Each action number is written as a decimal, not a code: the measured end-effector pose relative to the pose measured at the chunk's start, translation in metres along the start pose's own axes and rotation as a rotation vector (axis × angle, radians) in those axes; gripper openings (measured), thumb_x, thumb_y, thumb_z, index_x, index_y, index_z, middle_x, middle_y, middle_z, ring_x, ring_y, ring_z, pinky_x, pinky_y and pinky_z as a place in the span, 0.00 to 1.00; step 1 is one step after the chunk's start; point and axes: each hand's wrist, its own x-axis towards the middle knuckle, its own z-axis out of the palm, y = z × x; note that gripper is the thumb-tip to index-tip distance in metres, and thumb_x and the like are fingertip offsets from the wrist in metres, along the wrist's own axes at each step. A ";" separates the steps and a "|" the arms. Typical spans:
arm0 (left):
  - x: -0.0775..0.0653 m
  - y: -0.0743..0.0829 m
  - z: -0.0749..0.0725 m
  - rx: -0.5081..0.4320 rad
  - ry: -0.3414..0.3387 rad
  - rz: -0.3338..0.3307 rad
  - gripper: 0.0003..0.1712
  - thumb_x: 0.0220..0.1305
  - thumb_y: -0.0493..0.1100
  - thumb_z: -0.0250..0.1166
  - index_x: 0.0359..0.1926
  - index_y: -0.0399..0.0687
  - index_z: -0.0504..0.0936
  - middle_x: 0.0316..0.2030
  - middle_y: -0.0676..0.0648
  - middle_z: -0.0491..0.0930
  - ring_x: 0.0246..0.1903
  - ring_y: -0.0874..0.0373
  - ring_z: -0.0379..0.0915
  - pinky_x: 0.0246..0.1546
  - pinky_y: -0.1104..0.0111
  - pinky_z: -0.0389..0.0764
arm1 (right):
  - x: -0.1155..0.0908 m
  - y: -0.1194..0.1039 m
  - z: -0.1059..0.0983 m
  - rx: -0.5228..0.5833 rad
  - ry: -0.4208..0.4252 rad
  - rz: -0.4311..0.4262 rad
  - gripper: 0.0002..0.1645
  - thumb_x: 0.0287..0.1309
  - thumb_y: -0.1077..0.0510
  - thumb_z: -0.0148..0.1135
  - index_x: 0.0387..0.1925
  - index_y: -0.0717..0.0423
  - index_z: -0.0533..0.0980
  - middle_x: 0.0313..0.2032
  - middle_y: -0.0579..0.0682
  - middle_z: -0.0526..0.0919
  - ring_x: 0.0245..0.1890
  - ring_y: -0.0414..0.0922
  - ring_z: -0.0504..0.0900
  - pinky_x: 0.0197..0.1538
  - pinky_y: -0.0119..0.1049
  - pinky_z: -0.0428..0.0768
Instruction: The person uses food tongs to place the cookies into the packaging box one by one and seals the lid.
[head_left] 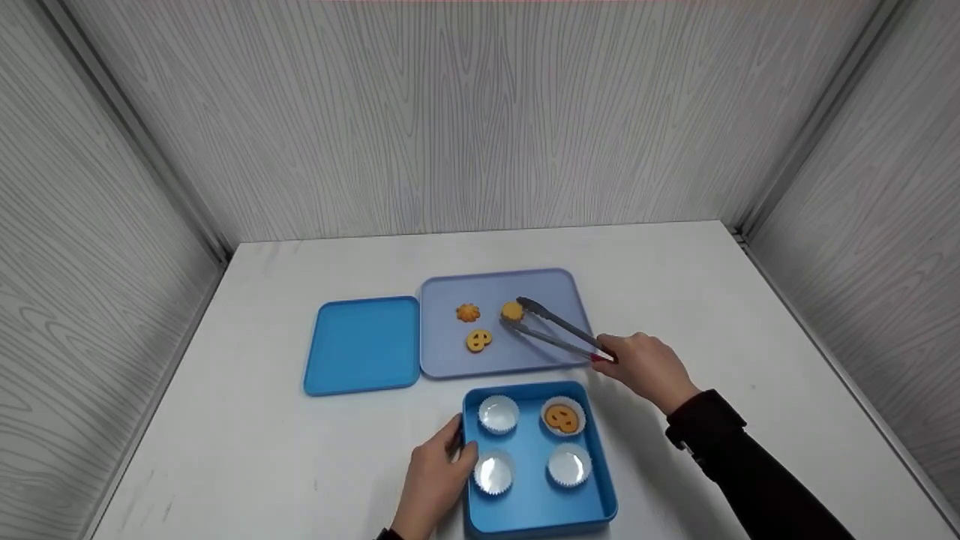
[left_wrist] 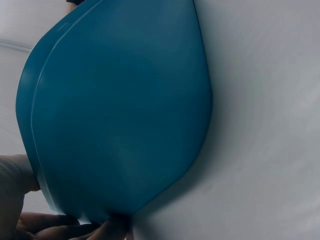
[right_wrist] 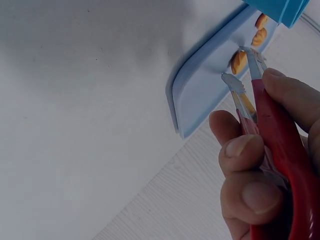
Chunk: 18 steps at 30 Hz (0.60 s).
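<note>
My right hand holds metal tongs by their red handles. The tips are spread, one on each side of a round yellow cookie lying on the lavender-blue tray; whether they touch it I cannot tell. Left of that cookie are a flower-shaped cookie and a pretzel-shaped cookie. My left hand grips the left wall of a blue box, thumb at the rim. Inside the box, one paper cup contains a pretzel-shaped cookie.
Three other paper cups in the box hold nothing: back left, front left and front right. A flat blue lid or tray lies against the lavender tray's left side. Wood-grain panels enclose the white table.
</note>
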 end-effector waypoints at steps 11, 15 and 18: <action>0.001 0.001 0.001 0.011 0.010 -0.019 0.36 0.66 0.46 0.64 0.71 0.35 0.70 0.67 0.37 0.74 0.68 0.42 0.70 0.67 0.48 0.72 | 0.004 -0.005 0.006 -0.008 0.027 0.014 0.09 0.58 0.54 0.75 0.35 0.52 0.82 0.22 0.44 0.81 0.21 0.39 0.73 0.25 0.32 0.74; 0.001 0.002 0.001 0.014 0.008 -0.033 0.36 0.66 0.46 0.64 0.71 0.35 0.70 0.68 0.37 0.74 0.68 0.42 0.69 0.67 0.48 0.72 | 0.004 -0.006 0.008 -0.023 0.039 0.017 0.09 0.57 0.54 0.75 0.37 0.52 0.83 0.23 0.44 0.83 0.21 0.39 0.75 0.26 0.33 0.77; 0.001 0.002 0.002 0.015 0.008 -0.037 0.36 0.66 0.46 0.64 0.71 0.36 0.70 0.68 0.37 0.74 0.69 0.42 0.69 0.67 0.48 0.72 | 0.003 -0.007 0.008 -0.030 0.047 0.023 0.10 0.57 0.53 0.75 0.39 0.52 0.84 0.24 0.45 0.84 0.22 0.40 0.77 0.27 0.34 0.80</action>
